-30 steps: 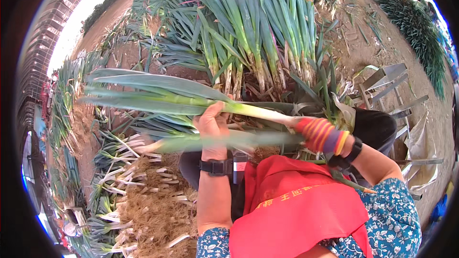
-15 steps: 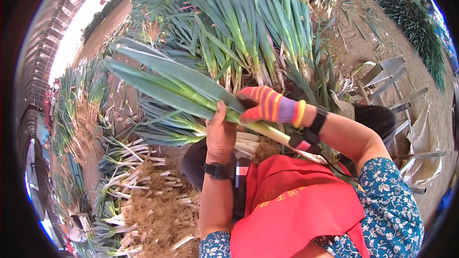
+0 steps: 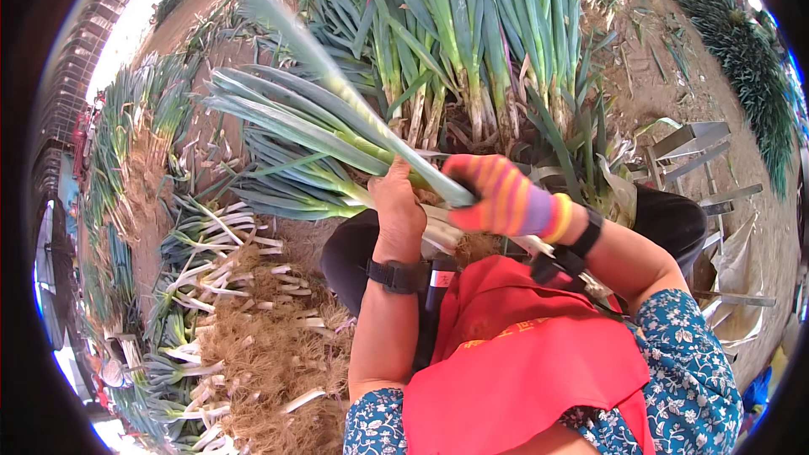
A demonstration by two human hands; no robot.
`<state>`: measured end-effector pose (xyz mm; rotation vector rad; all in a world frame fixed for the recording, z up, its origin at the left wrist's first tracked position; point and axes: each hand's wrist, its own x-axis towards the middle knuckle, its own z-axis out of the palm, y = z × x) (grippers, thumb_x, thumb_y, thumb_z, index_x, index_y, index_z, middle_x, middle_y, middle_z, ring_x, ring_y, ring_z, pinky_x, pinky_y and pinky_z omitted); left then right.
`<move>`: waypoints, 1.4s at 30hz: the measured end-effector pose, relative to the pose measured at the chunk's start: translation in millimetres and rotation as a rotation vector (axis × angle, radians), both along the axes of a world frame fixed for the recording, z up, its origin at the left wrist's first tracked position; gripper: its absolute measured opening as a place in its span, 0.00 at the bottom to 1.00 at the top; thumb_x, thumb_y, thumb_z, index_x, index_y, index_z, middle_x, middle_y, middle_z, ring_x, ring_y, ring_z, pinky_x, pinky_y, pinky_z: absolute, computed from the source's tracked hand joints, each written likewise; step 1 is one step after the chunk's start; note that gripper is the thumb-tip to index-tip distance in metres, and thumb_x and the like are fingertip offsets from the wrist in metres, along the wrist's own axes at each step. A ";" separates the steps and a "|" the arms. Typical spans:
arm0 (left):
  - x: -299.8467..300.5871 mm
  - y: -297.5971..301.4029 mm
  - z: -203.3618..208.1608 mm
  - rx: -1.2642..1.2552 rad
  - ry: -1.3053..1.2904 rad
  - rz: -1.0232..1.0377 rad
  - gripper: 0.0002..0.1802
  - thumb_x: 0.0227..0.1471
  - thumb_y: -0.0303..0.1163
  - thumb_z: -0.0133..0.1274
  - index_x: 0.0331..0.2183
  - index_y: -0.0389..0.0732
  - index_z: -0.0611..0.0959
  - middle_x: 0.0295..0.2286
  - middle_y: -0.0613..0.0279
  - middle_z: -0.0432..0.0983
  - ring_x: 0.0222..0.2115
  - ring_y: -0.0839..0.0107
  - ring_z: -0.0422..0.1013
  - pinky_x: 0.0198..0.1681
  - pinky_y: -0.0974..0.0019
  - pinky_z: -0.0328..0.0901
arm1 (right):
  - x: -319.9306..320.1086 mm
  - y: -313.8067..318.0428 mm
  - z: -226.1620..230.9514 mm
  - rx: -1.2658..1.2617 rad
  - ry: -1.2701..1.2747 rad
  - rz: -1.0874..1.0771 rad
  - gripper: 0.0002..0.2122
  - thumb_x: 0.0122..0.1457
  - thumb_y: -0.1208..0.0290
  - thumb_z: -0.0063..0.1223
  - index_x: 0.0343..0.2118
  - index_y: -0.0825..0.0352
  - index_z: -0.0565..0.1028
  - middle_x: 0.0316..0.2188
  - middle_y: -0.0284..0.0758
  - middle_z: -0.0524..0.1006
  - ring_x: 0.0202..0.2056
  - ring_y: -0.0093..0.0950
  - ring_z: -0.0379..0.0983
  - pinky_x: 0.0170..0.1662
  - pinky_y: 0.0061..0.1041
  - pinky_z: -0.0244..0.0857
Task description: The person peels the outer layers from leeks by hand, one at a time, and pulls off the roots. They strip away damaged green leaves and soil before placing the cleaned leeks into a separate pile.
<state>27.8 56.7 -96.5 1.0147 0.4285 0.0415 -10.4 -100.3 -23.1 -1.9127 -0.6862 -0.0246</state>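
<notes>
My bare left hand (image 3: 399,212) is wrapped round a large green onion (image 3: 295,125), whose broad leaves point to the far left. My right hand (image 3: 506,198), in a striped orange, yellow and purple glove, is closed on the lower end of a long loose leaf (image 3: 337,80). This leaf slants up to the far left across the onion, its upper part blurred by motion. A pale stalk end shows below the glove, next to a small dark object (image 3: 556,264) that I cannot make out. Trimmed green onions (image 3: 295,191) lie beneath my left hand.
Upright bunches of green onions (image 3: 472,50) stand just beyond my hands. Onions with brown tangled roots (image 3: 278,345) are heaped at the lower left. A metal frame (image 3: 695,147) stands at the right beside a pale sack (image 3: 737,274). A red apron (image 3: 522,354) covers my lap.
The right hand has shifted slightly right, drawing one long leaf away from the onion; that leaf has swung upward. My left hand keeps its hold, a little nearer my body.
</notes>
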 end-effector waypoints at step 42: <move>-14.8 22.8 51.5 -0.548 -0.395 -0.391 0.30 0.41 0.64 0.50 0.24 0.44 0.69 0.18 0.71 0.60 0.20 0.76 0.58 0.25 0.71 0.57 | -42.3 -77.4 -124.1 -0.578 0.456 0.091 0.11 0.49 0.68 0.50 0.25 0.73 0.73 0.22 0.48 0.74 0.27 0.45 0.71 0.31 0.34 0.65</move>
